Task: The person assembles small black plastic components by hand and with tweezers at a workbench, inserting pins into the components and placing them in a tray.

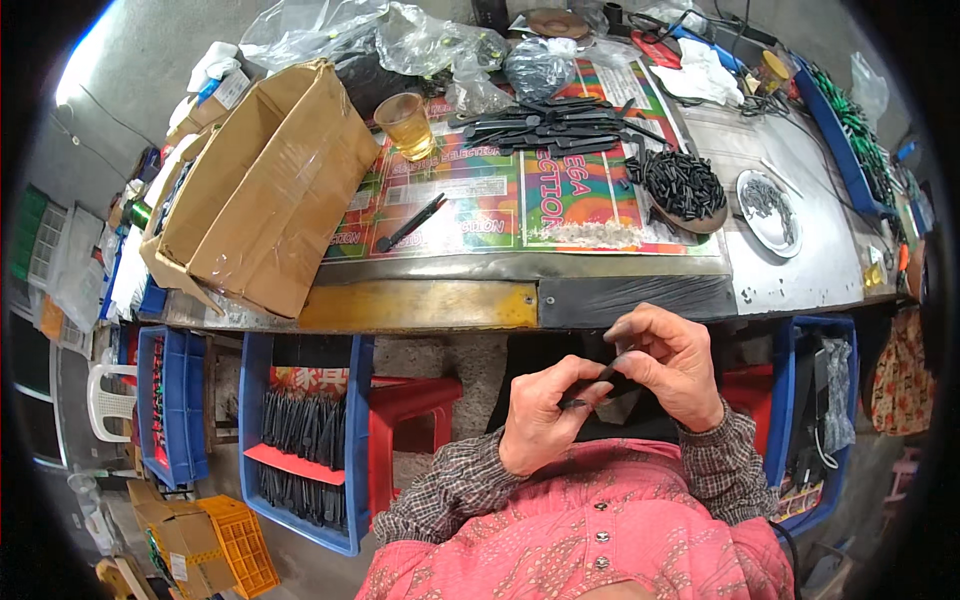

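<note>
In front of my lap, beneath the table's front edge, both hands hold one slim black part (604, 376). My left hand (545, 408) pinches its lower end between thumb and fingers. My right hand (668, 362) grips the upper end, its thumb pressed along it; the fingers hide much of the part, so its exact kind cannot be told. On the table, a pile of long flat black pieces (560, 128) lies at the back. To its right, a brown dish (695, 222) is heaped with short black pieces. A single long black piece (410, 222) lies apart, left of centre.
An open cardboard box (290, 200) stands at the table's left, beside a glass of amber liquid (407, 125). A white plate (790, 240) at right holds small grey bits. Blue crates (355, 430) with black pieces flank me below, near a red stool (410, 400).
</note>
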### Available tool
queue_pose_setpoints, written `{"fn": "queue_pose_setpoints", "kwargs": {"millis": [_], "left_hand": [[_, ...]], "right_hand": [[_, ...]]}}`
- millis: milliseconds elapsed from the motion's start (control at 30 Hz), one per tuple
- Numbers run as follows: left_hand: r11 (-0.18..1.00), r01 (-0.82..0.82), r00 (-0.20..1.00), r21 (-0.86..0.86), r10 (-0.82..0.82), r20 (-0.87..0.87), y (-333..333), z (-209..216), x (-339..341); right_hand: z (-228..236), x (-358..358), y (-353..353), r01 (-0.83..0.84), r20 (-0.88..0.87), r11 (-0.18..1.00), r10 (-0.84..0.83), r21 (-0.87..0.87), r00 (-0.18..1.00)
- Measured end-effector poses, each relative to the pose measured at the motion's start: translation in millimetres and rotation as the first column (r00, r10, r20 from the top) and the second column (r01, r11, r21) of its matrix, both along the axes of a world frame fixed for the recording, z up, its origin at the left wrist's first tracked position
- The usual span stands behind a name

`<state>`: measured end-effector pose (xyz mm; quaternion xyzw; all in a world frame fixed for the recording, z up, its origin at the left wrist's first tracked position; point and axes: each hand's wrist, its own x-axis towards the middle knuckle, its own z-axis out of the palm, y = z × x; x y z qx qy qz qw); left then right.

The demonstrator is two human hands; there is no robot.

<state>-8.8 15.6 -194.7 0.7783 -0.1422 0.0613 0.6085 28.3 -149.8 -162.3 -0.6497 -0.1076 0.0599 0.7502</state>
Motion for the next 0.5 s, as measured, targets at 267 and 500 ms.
{"fn": "queue_pose_setpoints", "kwargs": {"millis": [267,500], "left_hand": [[0.999,-0.021,0.999,0.040,0.019,0.032,-6,4,-1],[0.997,0.062,0.997,-0.047,-0.064,-0.043,-4,2,2]], "right_hand": [[-7,1,-8,0.069,0.259,0.946,0.016,-0.317,0.966],[-1,5,-13,-0.094,0.064,0.994,0.098,-0.057,0.993]]}}
